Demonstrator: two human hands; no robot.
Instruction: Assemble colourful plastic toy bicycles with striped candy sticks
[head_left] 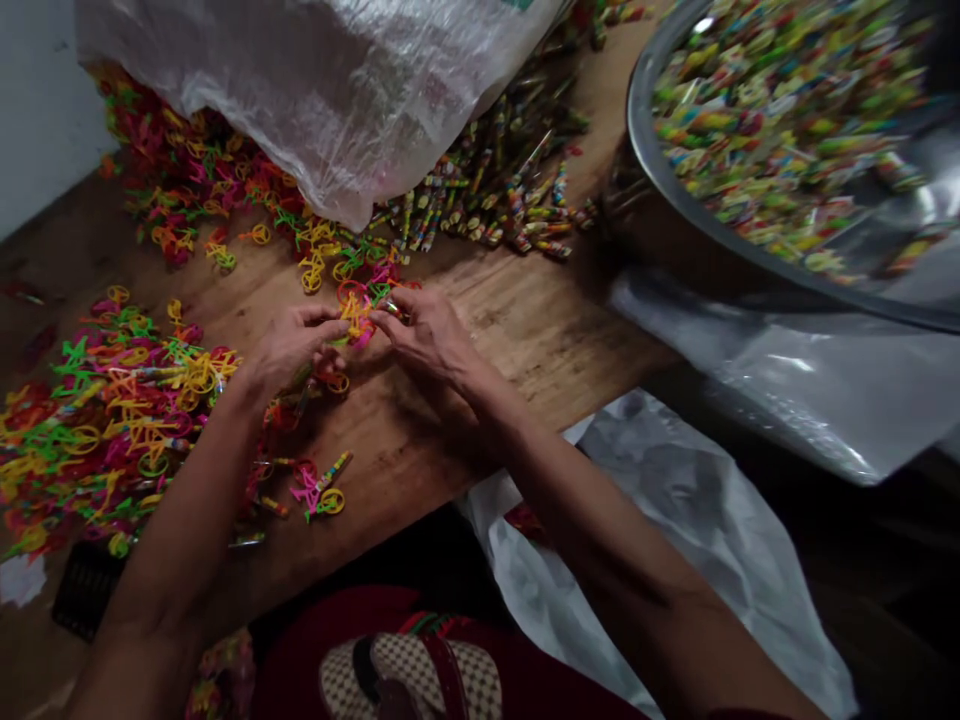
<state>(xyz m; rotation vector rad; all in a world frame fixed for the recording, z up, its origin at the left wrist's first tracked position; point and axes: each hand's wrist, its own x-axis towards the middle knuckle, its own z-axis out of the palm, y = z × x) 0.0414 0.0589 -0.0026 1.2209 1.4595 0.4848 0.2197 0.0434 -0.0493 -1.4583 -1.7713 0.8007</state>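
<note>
Over the wooden table, my left hand (296, 348) pinches a yellow-orange plastic toy bicycle (354, 318) between thumb and fingers. My right hand (427, 332) is closed beside it, its fingertips almost meeting the toy. A small shiny piece shows at those fingertips, too small to name. Just beyond the hands lie pink, green and red toy pieces (379, 275). Nearer my body, a pink and yellow toy bicycle with a striped tube (322, 488) rests on the wood. My left forearm partly hides a large pile of toys mixed with tubes (127, 410).
A clear plastic bag (322, 90) covers part of a pile of coloured toys (202, 170) and printed tubes (487, 190) at the back. On the right stands a metal basin (645, 130) full of printed tubes. White plastic sheeting (675, 500) hangs past the table edge (420, 505).
</note>
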